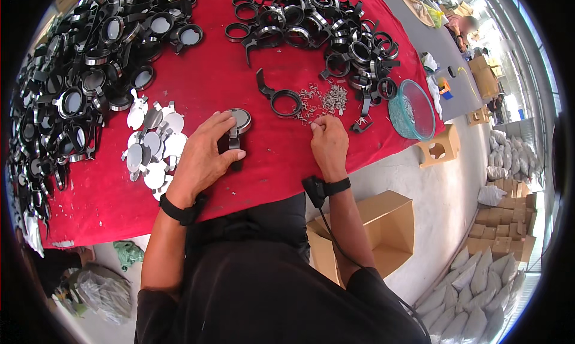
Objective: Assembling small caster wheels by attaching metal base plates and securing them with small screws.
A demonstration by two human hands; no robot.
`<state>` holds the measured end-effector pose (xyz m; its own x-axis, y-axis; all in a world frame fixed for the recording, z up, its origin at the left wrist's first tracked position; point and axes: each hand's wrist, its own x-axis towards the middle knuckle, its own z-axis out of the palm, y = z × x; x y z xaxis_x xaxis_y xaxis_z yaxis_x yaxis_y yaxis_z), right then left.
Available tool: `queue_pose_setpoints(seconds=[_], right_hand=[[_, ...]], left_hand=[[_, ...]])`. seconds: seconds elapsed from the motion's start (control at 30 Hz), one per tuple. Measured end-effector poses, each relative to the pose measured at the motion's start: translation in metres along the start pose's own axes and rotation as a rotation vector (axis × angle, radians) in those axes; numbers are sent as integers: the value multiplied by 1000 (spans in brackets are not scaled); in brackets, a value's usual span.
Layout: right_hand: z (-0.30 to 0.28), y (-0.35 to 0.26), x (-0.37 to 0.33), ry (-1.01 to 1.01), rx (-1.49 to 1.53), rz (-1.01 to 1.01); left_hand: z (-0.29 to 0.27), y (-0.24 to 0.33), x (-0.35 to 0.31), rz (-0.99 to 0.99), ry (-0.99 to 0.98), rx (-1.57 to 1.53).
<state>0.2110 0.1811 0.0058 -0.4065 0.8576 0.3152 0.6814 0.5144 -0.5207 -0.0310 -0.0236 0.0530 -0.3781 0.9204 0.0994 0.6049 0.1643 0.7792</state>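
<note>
My left hand lies on the red cloth, its thumb and fingers closed round a black ring with a handle. A grey disc fills that ring, and its handle points toward me. My right hand has its fingertips pressed together at the near edge of a heap of small metal clips. Whatever those fingertips hold is hidden. Between the hands and farther off, an unfilled black ring with a handle rests beside the clips. Loose silvery-white discs with tabs are piled left of my left hand.
Disc-filled rings form a big heap at left. More unfilled rings lie at the far side. A clear greenish bowl stands at the table's right edge. An open cardboard box is on the floor; a person is far right.
</note>
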Motion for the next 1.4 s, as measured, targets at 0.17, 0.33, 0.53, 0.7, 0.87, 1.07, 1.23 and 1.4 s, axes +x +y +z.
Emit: queue_pose_setpoints(seconds=[0.17,0.33,0.53,0.7,0.87,1.07,1.23,1.4], right_hand=[[-8,-6,-2,-46,226,159],[-22,-35,-1,-159,638,357],[0,-82,-19,-144,577,-117],[8,-101,-16,-43,470,-419],[11,-107,-15,-98,407,-540],[17,-107,-17,-37,415,-598],[17,-100,-16,-33,381,-614],[22,-100,-16,-10,397,-628]], left_hand=[[-1,0,-1,11,5,10],[7,-5,5,106,88,67],[18,6,15,153,146,138],[9,4,12,147,103,123],[3,2,15,157,39,156],[5,-1,15,139,39,126],[6,7,20,76,41,136],[5,6,22,73,22,142]])
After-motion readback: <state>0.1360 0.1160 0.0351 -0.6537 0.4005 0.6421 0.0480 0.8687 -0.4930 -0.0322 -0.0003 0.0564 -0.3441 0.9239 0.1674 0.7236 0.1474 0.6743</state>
